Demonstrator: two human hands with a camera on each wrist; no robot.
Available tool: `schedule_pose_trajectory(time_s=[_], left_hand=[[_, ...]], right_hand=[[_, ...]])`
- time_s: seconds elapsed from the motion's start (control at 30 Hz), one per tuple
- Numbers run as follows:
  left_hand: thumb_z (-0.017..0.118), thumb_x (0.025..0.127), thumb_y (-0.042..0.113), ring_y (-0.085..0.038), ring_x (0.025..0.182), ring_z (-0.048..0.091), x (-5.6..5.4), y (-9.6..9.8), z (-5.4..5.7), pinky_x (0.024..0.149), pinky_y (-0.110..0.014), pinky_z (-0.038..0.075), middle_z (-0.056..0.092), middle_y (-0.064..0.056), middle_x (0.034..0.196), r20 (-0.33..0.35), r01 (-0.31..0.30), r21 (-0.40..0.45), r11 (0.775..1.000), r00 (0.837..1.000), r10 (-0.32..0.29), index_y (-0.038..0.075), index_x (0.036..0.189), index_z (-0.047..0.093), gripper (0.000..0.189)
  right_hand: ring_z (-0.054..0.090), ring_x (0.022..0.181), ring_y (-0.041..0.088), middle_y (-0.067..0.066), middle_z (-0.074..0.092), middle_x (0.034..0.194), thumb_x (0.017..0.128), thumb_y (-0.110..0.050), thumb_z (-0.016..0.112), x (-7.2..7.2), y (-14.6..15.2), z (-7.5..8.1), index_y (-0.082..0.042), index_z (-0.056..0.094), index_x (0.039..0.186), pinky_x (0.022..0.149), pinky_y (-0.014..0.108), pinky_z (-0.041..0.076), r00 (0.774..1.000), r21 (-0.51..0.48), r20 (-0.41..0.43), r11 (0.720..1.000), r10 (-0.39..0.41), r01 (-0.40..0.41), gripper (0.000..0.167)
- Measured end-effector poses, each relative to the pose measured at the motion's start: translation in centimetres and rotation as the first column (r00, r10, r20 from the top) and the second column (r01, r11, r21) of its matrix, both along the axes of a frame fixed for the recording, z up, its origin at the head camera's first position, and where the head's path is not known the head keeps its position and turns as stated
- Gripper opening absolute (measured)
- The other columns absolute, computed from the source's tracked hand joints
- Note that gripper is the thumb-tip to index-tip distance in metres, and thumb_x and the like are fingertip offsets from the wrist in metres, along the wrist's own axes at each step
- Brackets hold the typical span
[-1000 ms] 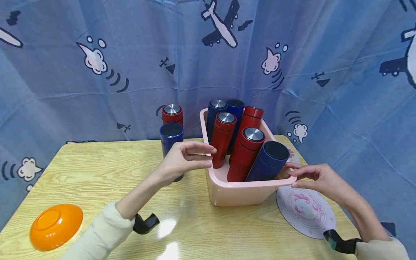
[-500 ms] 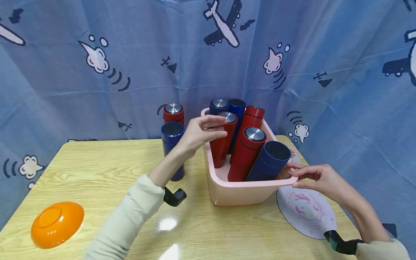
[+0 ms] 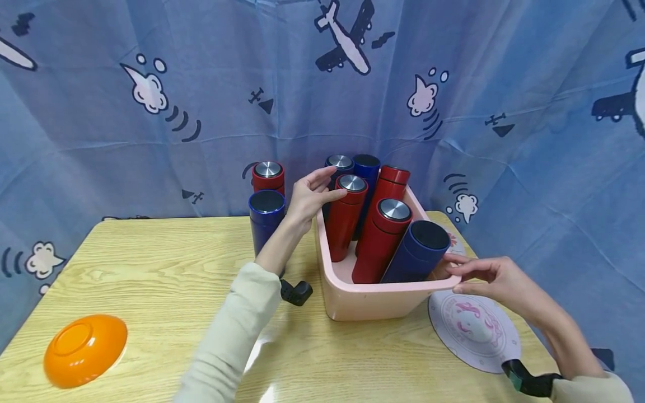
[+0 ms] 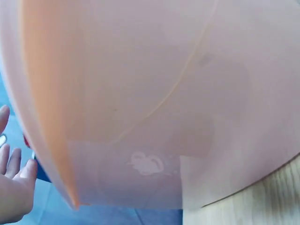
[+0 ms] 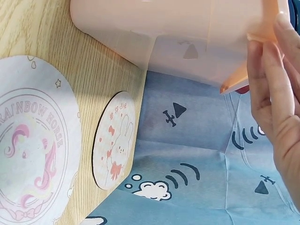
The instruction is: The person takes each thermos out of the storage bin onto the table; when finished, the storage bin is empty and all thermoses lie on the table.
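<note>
the right hand (image 3: 487, 276) pinches the pink bin (image 3: 373, 305) at its near right corner; the left hand (image 3: 306, 201), fingers loosely extended, is beside a red bottle (image 3: 345, 224) inside, contact unclear.

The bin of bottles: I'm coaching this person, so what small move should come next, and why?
Probably close the left grip gently round the silver-topped dark blue bottle at the back left of the bin. That grip looks open beside the bottle's top, though contact is unclear, while the right grip holds the bin's near right corner.
</note>
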State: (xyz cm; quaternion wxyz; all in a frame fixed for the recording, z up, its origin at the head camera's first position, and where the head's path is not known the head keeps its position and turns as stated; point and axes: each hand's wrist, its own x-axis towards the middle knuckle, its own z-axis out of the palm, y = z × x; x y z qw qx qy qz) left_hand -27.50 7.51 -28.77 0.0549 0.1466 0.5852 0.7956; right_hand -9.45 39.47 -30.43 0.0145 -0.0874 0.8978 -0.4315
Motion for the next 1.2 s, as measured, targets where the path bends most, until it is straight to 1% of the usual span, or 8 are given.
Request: schedule_pose_trajectory(time_s=[0.1, 0.27, 0.4, 0.57, 0.77, 0.9, 1.07, 1.2], left_hand=[[0.070, 0.079, -0.012, -0.021, 0.132, 0.044, -0.6, 0.5, -0.4, 0.107, -0.027, 0.036, 0.052, -0.012, 0.139, 0.035, 0.029, 0.017, 0.999, 0.999, -0.029, -0.001, 0.133, 0.054, 0.058], [0.071, 0.080, -0.009, -0.023, 0.133, 0.043, -1.1, 0.9, -0.8, 0.106, -0.030, 0.038, 0.051, -0.011, 0.140, 0.067, 0.070, -0.045, 0.997, 0.996, -0.067, 0.005, 0.138, 0.051, 0.063], [0.073, 0.079, -0.007, -0.024, 0.133, 0.042, -1.2, 0.8, -1.0, 0.108, -0.031, 0.036, 0.048, -0.012, 0.142, 0.042, 0.087, -0.136, 0.987, 0.996, -0.082, 0.007, 0.140, 0.049, 0.067], [0.074, 0.076, -0.010, -0.024, 0.131, 0.045, -1.3, 0.6, -1.0, 0.109, -0.029, 0.035, 0.049, -0.014, 0.140, -0.002, 0.099, -0.221, 0.970, 0.995, -0.102, 0.004, 0.140, 0.047, 0.071], [0.075, 0.075, -0.009, -0.023, 0.131, 0.044, -1.3, 0.4, -1.0, 0.110, -0.028, 0.033, 0.051, -0.013, 0.138, -0.057, 0.124, -0.332, 0.935, 0.987, -0.151, 0.005, 0.139, 0.049, 0.070], [0.075, 0.074, -0.011, -0.022, 0.132, 0.043, -1.2, 0.1, -1.3, 0.111, -0.027, 0.030, 0.050, -0.016, 0.137, -0.094, 0.118, -0.348, 0.930, 0.983, -0.159, 0.002, 0.138, 0.045, 0.071], [0.073, 0.076, -0.011, -0.024, 0.131, 0.045, -1.0, -0.1, -1.6, 0.109, -0.028, 0.034, 0.051, -0.019, 0.136, -0.113, 0.111, -0.342, 0.933, 0.981, -0.158, -0.001, 0.138, 0.044, 0.070], [0.073, 0.076, -0.012, -0.027, 0.129, 0.048, -0.5, -0.1, -0.9, 0.105, -0.031, 0.040, 0.052, -0.020, 0.136, -0.122, 0.127, -0.363, 0.923, 0.976, -0.183, -0.003, 0.136, 0.046, 0.067]], right_hand=[[0.052, 0.103, -0.014, -0.028, 0.059, 0.114, 0.082, -0.003, 0.073, 0.0, -0.1, 0.0, 0.004, 0.070, 0.107, 0.068, 0.024, 0.057, 1.000, -0.006, 0.000, 1.000, -0.001, 0.001, 0.026], [0.052, 0.103, -0.015, -0.028, 0.059, 0.115, 0.082, -0.003, 0.074, 0.0, -0.2, 0.0, 0.004, 0.070, 0.107, 0.068, 0.024, 0.057, 1.000, 0.001, -0.007, 1.000, 0.005, -0.005, 0.026], [0.051, 0.103, -0.015, -0.028, 0.059, 0.114, 0.082, -0.002, 0.073, 0.1, -0.2, -0.1, 0.004, 0.070, 0.106, 0.068, 0.024, 0.057, 1.000, -0.006, -0.007, 1.000, 0.006, -0.006, 0.025], [0.052, 0.102, -0.014, -0.028, 0.059, 0.113, 0.082, -0.003, 0.073, 0.0, -0.2, 0.0, 0.004, 0.071, 0.105, 0.067, 0.026, 0.057, 1.000, -0.009, 0.004, 1.000, -0.002, 0.002, 0.024], [0.052, 0.102, -0.014, -0.028, 0.059, 0.114, 0.083, -0.004, 0.073, 0.1, -0.3, 0.0, 0.004, 0.070, 0.105, 0.068, 0.026, 0.057, 1.000, -0.006, 0.014, 1.000, -0.015, 0.015, 0.024], [0.052, 0.101, -0.014, -0.029, 0.059, 0.113, 0.083, -0.004, 0.074, 0.0, -0.4, -0.1, 0.004, 0.070, 0.106, 0.067, 0.025, 0.057, 1.000, 0.009, 0.004, 1.000, -0.018, 0.018, 0.025], [0.051, 0.103, -0.015, -0.028, 0.059, 0.114, 0.082, -0.003, 0.074, -0.1, -0.4, -0.2, 0.005, 0.070, 0.106, 0.067, 0.024, 0.057, 1.000, 0.012, -0.018, 1.000, -0.001, 0.002, 0.025], [0.053, 0.101, -0.013, -0.028, 0.060, 0.114, 0.082, -0.002, 0.074, 0.0, -0.3, -0.2, 0.003, 0.071, 0.105, 0.066, 0.025, 0.057, 1.000, 0.002, -0.015, 1.000, -0.009, 0.010, 0.025]])
